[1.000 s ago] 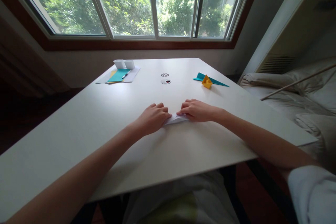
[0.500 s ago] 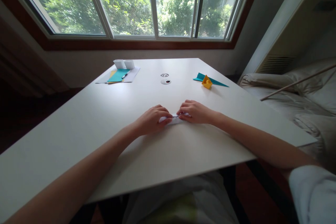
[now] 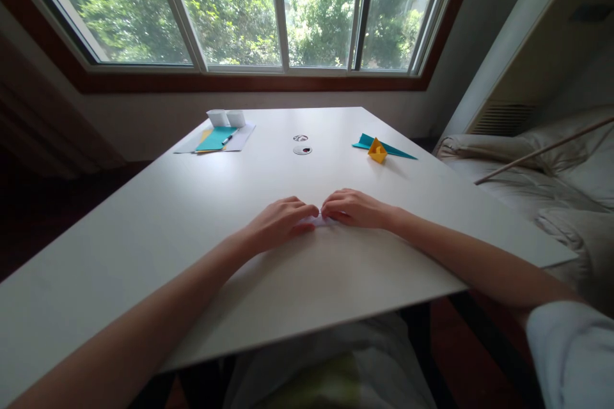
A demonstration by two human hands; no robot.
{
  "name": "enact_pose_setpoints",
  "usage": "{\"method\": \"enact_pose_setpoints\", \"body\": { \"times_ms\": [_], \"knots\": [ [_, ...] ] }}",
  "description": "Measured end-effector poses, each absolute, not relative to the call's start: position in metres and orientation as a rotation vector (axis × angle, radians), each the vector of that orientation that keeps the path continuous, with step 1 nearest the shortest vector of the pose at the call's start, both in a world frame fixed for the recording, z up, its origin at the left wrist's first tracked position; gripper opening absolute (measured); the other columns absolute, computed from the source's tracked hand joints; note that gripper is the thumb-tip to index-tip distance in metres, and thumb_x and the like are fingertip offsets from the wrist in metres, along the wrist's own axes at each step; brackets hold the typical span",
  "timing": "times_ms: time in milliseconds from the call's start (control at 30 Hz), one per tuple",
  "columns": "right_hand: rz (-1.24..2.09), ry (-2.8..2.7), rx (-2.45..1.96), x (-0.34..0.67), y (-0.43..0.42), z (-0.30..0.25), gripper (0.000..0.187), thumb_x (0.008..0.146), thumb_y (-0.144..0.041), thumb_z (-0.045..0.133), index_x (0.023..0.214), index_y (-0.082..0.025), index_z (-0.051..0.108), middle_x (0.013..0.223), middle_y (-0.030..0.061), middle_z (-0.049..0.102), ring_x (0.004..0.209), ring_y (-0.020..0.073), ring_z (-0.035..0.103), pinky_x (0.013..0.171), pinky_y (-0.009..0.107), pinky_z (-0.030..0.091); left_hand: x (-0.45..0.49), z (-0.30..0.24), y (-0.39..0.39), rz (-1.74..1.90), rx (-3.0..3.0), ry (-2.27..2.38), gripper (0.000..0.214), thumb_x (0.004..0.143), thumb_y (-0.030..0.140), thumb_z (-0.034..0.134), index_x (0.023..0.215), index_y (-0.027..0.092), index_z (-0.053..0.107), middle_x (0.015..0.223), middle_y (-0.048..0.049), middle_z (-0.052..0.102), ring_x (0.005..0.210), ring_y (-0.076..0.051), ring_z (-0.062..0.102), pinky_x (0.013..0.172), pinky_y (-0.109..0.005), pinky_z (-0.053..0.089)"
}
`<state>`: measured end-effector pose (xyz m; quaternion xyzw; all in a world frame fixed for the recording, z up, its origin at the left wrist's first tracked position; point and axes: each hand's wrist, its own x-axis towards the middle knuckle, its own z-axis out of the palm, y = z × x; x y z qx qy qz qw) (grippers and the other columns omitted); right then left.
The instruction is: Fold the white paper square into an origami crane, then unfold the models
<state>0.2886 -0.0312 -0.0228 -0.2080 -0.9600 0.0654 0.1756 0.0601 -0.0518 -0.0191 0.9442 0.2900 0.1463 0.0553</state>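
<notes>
A small piece of folded white paper (image 3: 324,221) lies on the white table (image 3: 307,281), mostly covered by my fingers. My left hand (image 3: 282,222) grips its left part, thumb on the near side and fingers over the top. From the right, my right hand (image 3: 355,208) pinches the same paper, its fingertips almost meeting those of the left. How the paper is folded under the fingers cannot be made out.
Farther right stand a yellow paper boat (image 3: 377,151) and a blue paper plane (image 3: 393,149). Two round table inserts (image 3: 302,150) sit mid-table. At back left are blue paper (image 3: 217,138), a pen (image 3: 228,139) and white paper boxes (image 3: 226,118).
Both hands have shifted slightly toward me, and their fingertips have come closer together. Less of the white paper shows between them now.
</notes>
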Motion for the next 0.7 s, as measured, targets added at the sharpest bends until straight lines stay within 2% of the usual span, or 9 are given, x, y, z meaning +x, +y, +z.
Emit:
{"method": "enact_pose_setpoints", "body": {
  "times_ms": [100, 300, 700],
  "knots": [
    [0.25, -2.752, -0.567, 0.2921, -0.0326, -0.0191, 0.023, 0.079, -0.01, 0.047, 0.092, -0.019, 0.064, 0.095, 0.0034, 0.067, 0.084, 0.0136, 0.06, 0.08, 0.027, 0.042, 0.0598, -0.0181, -0.0523, 0.409, 2.943, 0.814, 0.018, 0.089, 0.025, 0.043, 0.091, 0.021, 0.06, 0.083, -0.0034, 0.065, 0.083, -0.016, 0.058, 0.074, -0.026, 0.042],
    [0.293, -2.722, -0.636, 0.2935, -0.0334, -0.0169, 0.018, 0.078, -0.029, 0.058, 0.091, -0.019, 0.065, 0.091, 0.0045, 0.068, 0.081, 0.0156, 0.062, 0.08, 0.028, 0.043, 0.0607, -0.0194, -0.0528, 0.405, 3.031, 0.828, 0.02, 0.089, 0.024, 0.041, 0.088, 0.019, 0.061, 0.081, -0.0051, 0.065, 0.082, -0.017, 0.059, 0.074, -0.028, 0.043],
    [0.18, -2.756, -0.691, 0.2898, -0.0343, -0.0141, 0.018, 0.086, -0.022, 0.045, 0.089, -0.018, 0.063, 0.08, 0.0035, 0.068, 0.072, 0.014, 0.06, 0.075, 0.027, 0.04, 0.0616, -0.0176, -0.0534, 0.424, 3.019, 0.875, 0.017, 0.085, 0.028, 0.048, 0.087, 0.019, 0.063, 0.078, -0.005, 0.065, 0.079, -0.018, 0.06, 0.072, -0.029, 0.043]
  ]
}}
